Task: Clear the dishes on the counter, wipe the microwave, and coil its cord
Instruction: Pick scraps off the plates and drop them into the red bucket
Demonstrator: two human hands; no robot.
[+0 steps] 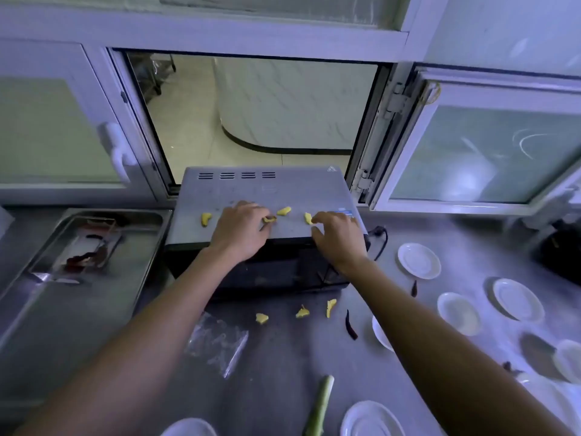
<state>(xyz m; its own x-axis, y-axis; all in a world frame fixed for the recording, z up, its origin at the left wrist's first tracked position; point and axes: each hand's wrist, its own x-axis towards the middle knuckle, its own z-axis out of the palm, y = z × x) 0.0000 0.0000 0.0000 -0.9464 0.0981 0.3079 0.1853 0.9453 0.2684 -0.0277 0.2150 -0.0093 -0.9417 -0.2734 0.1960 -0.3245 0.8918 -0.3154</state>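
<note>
White plates (372,420) lie along the lower edge and right side of the bench (276,372), not yet cleared; the microwave (264,209) at frame centre has yellow scraps (284,211) on its top, so wiping looks barely begun; its cord (380,237) hangs uncoiled at its right; the left hand (242,228) pinches one scrap, fingers curled; the right hand (338,237) touches another, fingers spread.

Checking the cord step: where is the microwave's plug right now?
In the head view the plug lies on the counter against the microwave's right side, just beyond the right hand and left of the nearest white plate.
</note>
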